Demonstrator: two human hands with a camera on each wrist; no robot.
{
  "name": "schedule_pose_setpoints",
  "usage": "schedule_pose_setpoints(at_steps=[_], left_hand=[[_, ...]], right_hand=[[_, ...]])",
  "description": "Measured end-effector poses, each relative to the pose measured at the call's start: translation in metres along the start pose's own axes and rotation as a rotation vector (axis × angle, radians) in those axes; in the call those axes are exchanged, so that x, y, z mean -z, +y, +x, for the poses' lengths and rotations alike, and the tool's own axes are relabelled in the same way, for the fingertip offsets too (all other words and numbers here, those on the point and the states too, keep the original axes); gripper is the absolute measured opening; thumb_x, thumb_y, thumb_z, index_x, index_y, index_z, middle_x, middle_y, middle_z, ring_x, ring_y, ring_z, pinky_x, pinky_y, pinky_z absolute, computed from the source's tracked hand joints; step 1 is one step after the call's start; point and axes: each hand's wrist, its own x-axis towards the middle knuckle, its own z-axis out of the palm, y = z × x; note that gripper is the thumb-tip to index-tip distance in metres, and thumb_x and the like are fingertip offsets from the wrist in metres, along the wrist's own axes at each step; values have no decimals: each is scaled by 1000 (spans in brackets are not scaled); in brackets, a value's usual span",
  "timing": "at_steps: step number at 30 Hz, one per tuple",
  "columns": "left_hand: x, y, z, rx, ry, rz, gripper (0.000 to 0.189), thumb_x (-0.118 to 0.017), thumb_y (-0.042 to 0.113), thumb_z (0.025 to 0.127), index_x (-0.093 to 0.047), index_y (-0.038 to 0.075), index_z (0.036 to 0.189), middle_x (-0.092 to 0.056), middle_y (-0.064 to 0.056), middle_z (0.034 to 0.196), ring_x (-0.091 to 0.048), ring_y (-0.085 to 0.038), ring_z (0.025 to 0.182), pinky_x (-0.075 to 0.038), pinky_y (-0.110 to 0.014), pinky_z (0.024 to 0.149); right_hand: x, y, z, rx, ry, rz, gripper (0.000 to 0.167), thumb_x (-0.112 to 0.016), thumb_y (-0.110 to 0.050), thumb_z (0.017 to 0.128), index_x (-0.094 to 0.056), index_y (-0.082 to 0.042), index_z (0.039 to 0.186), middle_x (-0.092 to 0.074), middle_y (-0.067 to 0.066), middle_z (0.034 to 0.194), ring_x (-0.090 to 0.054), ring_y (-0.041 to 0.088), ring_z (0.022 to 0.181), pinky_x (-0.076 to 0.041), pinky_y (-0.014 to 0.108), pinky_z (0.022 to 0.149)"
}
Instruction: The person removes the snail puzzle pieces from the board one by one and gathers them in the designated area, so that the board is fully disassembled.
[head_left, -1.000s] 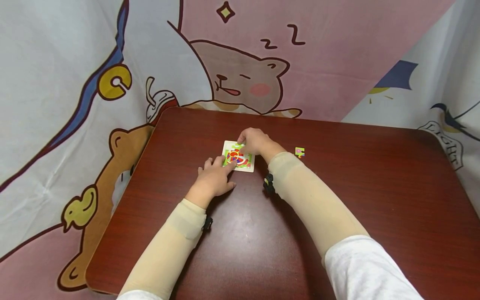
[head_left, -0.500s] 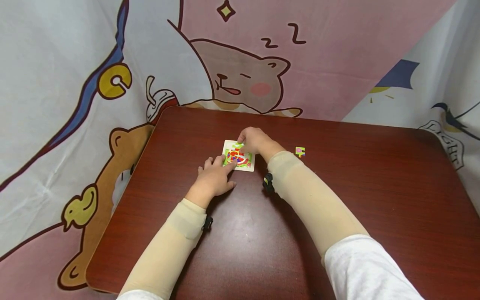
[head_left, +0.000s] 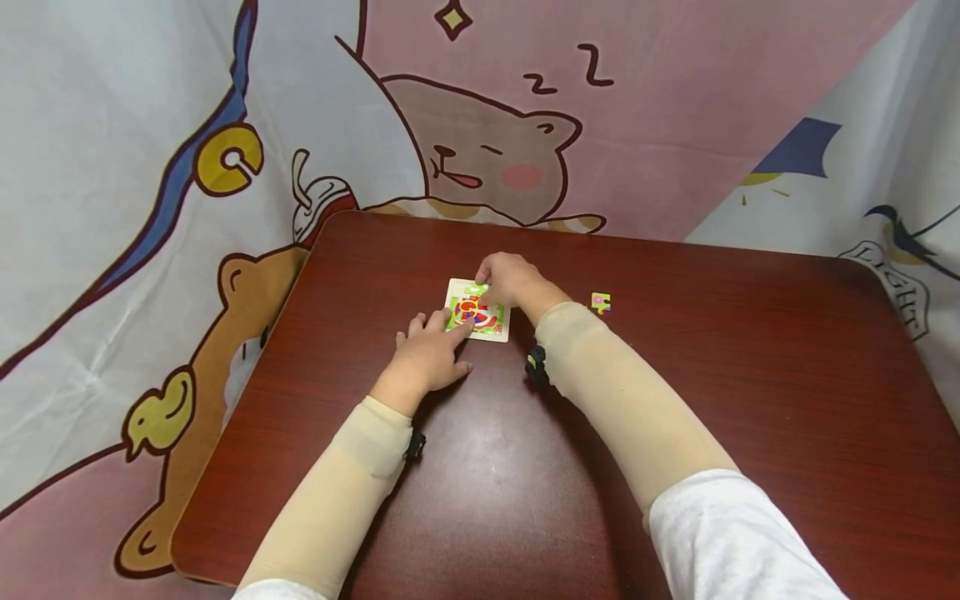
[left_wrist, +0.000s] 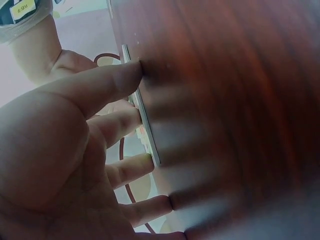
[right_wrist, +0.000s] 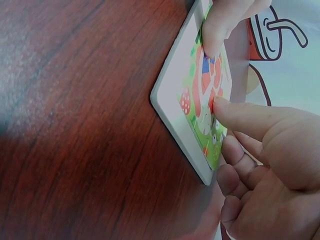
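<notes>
A small square jigsaw puzzle (head_left: pixel 491 322) in a pale tray (right_wrist: pixel 172 112) lies on the table, its picture red, green and blue. My left hand (head_left: pixel 423 357) is spread at its near left, the index finger reaching onto the picture and other fingertips down on the tabletop. Over the upper right of the puzzle, my right hand (head_left: pixel 512 282) pinches a puzzle piece down at the picture; its thumb (right_wrist: pixel 240 114) shows on the picture, and the other fingers curl at the tray's edge. The hand mostly hides that piece. One loose puzzle piece (head_left: pixel 601 302) lies to the right.
The dark red wooden table (head_left: pixel 720 375) has rounded corners. Directly behind and to its left hangs a printed cloth (head_left: pixel 637 150) with cartoon bears. Each wrist wears a small black camera, such as the right camera (head_left: pixel 536 367).
Both hands keep nearly the same pose over the puzzle. The head view has shifted very slightly; the loose piece stays in place.
</notes>
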Motion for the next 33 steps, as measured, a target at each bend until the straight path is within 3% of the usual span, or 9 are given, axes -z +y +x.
schedule_pose_setpoints(at_steps=[10, 33], left_hand=[[0, 1, -1, -3, 8, -18, 72, -73, 44, 101, -43, 30, 166, -27, -15, 172, -23, -54, 154, -30, -76, 114], [0, -2, 1, -4, -11, 0, 73, -71, 46, 102, -40, 33, 167, -25, -15, 172, -22, -52, 154, -30, -75, 115]], right_hand=[[-2, 2, 2, 24, 6, 20, 28, -87, -15, 91, -73, -8, 115, -67, 9, 107, -61, 24, 99, -53, 38, 90], [-1, -1, -1, 9, 9, 49, 29, -86, -14, 92, -68, -9, 114, -67, 10, 111, -60, 27, 102, -52, 41, 93]])
